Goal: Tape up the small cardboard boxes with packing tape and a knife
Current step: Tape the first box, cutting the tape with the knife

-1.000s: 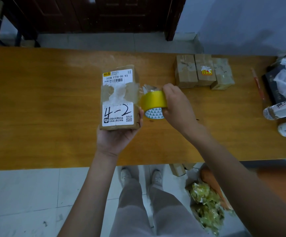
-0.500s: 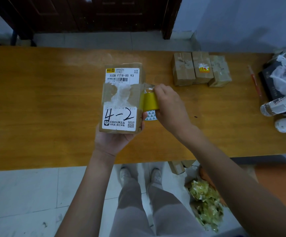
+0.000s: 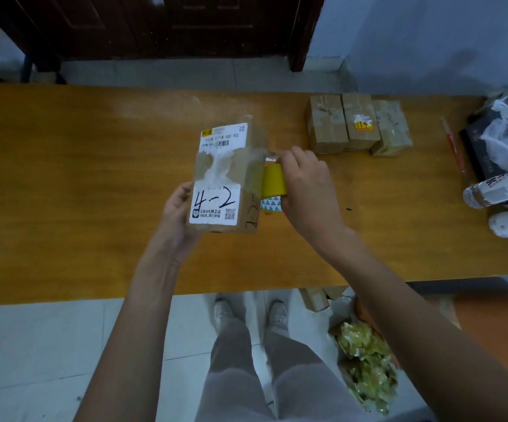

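From my remote feed: a person stands at a long wooden table (image 3: 94, 184), holding a cardboard box (image 3: 225, 178) above its middle. The left hand (image 3: 177, 217) cups the box's near left corner from below, fingers curled up along the left side and thumb toward the face. The box's upper face carries a white shipping label with a barcode, a torn patch under clear tape, and a second white label hand-marked "4-2".

The right hand (image 3: 306, 190) is closed round a roll of yellow packing tape (image 3: 273, 181), fingers wrapped over its top, pressing the roll against the box's right side; a short clear strip runs from the roll onto the box at its upper right edge. The roll's core shows a teal triangle pattern just below the hand.

Three small taped boxes (image 3: 357, 123) sit side by side, touching, near the table's far edge to the right. A thin red tool (image 3: 453, 144) lies beyond them; I cannot tell whether it is the knife. Plastic bottles (image 3: 502, 190) and white bags crowd the right end. On the floor by the person's shoes lies a heap of crumpled tape (image 3: 365, 357).
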Motion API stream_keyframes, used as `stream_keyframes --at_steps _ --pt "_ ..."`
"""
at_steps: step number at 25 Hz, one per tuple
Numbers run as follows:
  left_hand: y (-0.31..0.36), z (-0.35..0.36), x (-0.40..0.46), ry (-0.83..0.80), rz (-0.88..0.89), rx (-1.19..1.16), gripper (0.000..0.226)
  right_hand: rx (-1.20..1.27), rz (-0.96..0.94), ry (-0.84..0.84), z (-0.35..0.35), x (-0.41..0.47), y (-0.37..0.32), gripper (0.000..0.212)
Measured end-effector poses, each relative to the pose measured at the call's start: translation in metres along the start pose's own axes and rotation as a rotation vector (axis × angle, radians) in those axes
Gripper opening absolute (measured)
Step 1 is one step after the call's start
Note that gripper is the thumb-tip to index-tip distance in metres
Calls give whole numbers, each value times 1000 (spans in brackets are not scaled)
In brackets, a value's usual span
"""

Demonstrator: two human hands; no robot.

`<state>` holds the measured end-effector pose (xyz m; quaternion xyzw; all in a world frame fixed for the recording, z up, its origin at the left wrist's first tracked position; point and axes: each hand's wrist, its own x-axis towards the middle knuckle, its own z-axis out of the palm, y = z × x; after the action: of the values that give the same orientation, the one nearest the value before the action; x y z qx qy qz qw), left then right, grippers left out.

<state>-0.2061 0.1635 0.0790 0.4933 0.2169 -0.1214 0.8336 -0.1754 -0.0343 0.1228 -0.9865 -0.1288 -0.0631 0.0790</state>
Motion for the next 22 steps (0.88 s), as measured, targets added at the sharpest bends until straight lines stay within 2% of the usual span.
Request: stream_keyframes --at_steps 4,6,7,10,13,16,18,20,22 --pt "11 -13 2 69 152 210 26 -54 6 -38 0 -2 -2 46" --pt "19 -15 3 30 125 282 19 -77 12 -44 -1 -2 -2 41" --pt "23 -14 2 -7 77 329 23 -80 14 -39 -1 -3 -2 40" --pt "23 -4 -2 -110 -30 586 77 -102 -2 0 -2 -1 -5 37" --pt "12 17 -7 -144 -35 700 100 -138 -27 12 -2 2 -10 35" --pt "4 25 0 -107 36 870 93 -166 -31 16 -1 2 -15 33" --pt "1 29 2 -59 28 894 88 -166 -29 18 -1 3 -16 32" --pt "-5 36 0 67 78 892 82 -174 -34 2 0 5 -17 30" --pt "-14 45 -3 276 199 1005 77 -175 -40 2 2 7 -22 27"
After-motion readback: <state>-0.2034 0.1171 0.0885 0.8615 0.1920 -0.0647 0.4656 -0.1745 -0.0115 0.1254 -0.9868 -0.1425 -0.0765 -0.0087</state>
